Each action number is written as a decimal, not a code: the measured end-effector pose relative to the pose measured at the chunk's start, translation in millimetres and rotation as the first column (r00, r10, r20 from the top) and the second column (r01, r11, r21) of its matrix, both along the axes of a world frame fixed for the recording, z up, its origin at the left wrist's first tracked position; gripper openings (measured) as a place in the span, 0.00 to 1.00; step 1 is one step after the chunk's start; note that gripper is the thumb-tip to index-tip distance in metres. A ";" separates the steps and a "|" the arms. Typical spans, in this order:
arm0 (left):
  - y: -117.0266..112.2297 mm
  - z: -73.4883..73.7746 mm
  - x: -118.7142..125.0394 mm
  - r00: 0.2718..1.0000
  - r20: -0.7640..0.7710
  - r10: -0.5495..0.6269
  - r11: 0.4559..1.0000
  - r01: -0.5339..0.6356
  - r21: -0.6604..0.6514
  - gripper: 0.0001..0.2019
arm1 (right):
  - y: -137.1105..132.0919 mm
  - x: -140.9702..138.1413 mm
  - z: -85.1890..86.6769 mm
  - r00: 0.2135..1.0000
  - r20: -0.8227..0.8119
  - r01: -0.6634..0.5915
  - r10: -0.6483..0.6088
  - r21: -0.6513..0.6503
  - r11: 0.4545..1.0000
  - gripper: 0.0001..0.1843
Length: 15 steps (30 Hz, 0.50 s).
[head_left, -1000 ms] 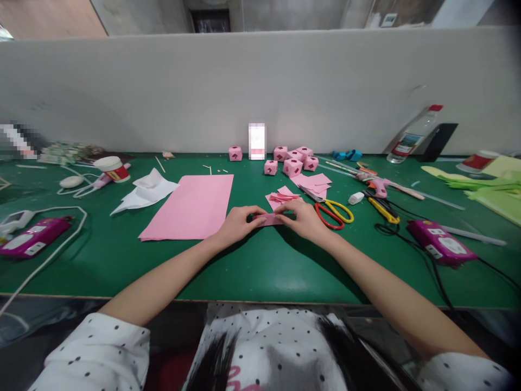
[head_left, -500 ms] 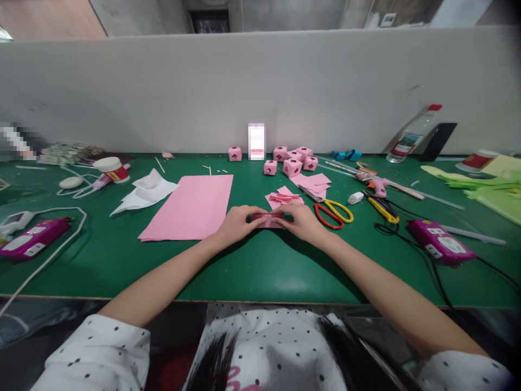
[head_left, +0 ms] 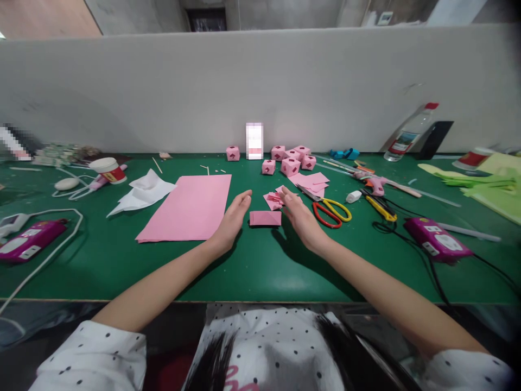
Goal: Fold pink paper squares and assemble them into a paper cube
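Note:
A small folded strip of pink paper [head_left: 265, 219] lies on the green table between my two hands. My left hand [head_left: 233, 220] is held on edge to its left, fingers stretched out, with nothing in it; the large pink sheets [head_left: 187, 209] lie just beyond that hand. On the other side, my right hand [head_left: 303, 220] is likewise stretched out and holds nothing. Its fingertips partly cover a pile of small pink paper pieces [head_left: 273, 201]. Scissors with red and yellow handles [head_left: 331, 212] rest to the right of it, their blades over more pink paper [head_left: 319, 179].
Several folded pink paper cubes [head_left: 290, 166] stand near a lit phone [head_left: 254, 141] against the grey partition. Crumpled white tissue [head_left: 142, 193] and a paper cup [head_left: 109, 170] are at left. Rightward lie a utility knife [head_left: 381, 208], a pink glue gun [head_left: 376, 184] and a purple power box [head_left: 437, 239].
Both hands have let go of the pink folded paper and drawn apart to either side. The paper now lies flat on the table. My fingers have straightened.

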<state>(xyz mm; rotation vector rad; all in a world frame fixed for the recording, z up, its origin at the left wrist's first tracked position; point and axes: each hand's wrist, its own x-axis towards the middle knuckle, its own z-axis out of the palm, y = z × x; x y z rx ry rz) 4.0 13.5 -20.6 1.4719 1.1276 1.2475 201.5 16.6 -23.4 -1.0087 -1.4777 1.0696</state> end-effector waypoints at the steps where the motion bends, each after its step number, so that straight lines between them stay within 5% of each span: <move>1: -0.9 -1.4 2.1 0.999 0.040 -0.011 1.000 0.012 -0.020 0.24 | -0.9 -4.3 -2.6 0.997 -0.076 -0.010 0.005 -0.065 0.998 0.30; 9: -9.9 0.7 17.0 0.992 0.041 -0.122 0.992 0.124 -0.034 0.28 | -3.6 -22.6 -8.4 0.977 -0.189 -0.118 0.097 -0.102 0.988 0.35; 15: -6.7 -6.4 13.0 0.995 0.056 -0.086 0.996 0.084 0.028 0.28 | -3.0 -21.8 -9.6 0.972 -0.229 -0.078 0.056 -0.084 0.993 0.34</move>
